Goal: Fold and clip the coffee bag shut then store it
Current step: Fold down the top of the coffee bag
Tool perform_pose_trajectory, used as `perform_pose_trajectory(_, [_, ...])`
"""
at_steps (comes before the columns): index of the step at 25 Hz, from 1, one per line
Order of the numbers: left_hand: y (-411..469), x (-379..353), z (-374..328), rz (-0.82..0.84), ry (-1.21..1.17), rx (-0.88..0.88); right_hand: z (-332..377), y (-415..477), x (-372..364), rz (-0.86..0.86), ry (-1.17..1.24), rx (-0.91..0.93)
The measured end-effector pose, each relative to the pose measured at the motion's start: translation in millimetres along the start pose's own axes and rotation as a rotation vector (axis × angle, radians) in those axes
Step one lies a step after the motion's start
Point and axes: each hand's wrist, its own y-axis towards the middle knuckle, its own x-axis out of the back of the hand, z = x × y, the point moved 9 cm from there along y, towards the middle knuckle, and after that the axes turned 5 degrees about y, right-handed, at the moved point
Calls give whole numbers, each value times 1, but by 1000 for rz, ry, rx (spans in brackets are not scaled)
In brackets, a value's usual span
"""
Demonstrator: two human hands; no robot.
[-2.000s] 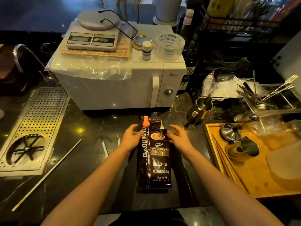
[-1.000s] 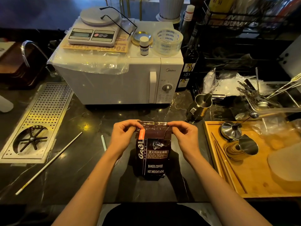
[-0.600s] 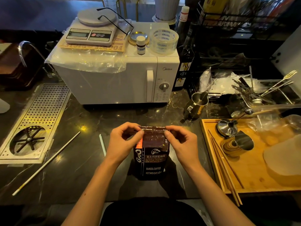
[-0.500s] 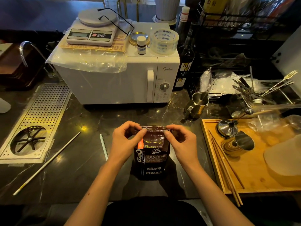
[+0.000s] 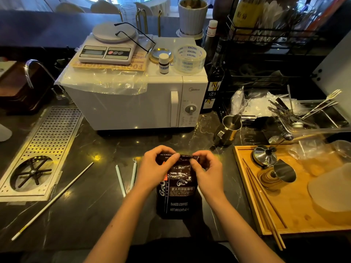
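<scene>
A black coffee bag (image 5: pixel 178 194) with white lettering stands on the dark marble counter in front of me. Its top is rolled down toward me into a narrow band. My left hand (image 5: pixel 153 169) pinches the left end of that fold and my right hand (image 5: pixel 207 171) pinches the right end, thumbs on the near side. Two slim white clip bars (image 5: pixel 126 176) lie on the counter just left of the bag, apart from both hands.
A white microwave (image 5: pixel 136 103) with a scale and a tape roll on it stands behind the bag. A steel pitcher (image 5: pixel 228 130) is at the right rear. A wooden tray (image 5: pixel 245 186) with chopsticks and steel cups lies right. A perforated drip tray (image 5: pixel 47 141) and a long white rod (image 5: pixel 53 200) lie left.
The bag went from lying flat to standing. Both hands have folded its top down toward me, and the fold is now tighter and lower than a second ago.
</scene>
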Motion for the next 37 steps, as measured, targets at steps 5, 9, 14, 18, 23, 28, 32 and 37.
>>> perform_pose_trajectory(5, [-13,-8,19,-308,-152,140,-12,-12,-17,-44,97,-81])
perform_pose_trajectory(9, [-11,-10,24,-321,-152,169,-15,-11,-22,-153,121,-121])
perform_pose_trajectory(14, [-16,-11,20,-358,-175,141,-12,-10,-20,-267,-21,-73])
perform_pose_trajectory(18, [-16,-10,19,-390,-171,132,-15,-7,-20,-300,-133,-70])
perform_pose_trajectory(23, [-19,-8,18,-424,-181,109,-16,-7,-23,-316,-203,-38])
perform_pose_trajectory(28, [-19,-9,18,-433,-204,73,-15,-7,-23,-315,-193,-12])
perform_pose_trajectory(32, [-17,-10,21,-426,-234,65,-19,-6,-23,-306,-137,-28])
perform_pose_trajectory(37, [-18,-10,24,-423,-280,108,-20,-3,-24,-269,-120,-24])
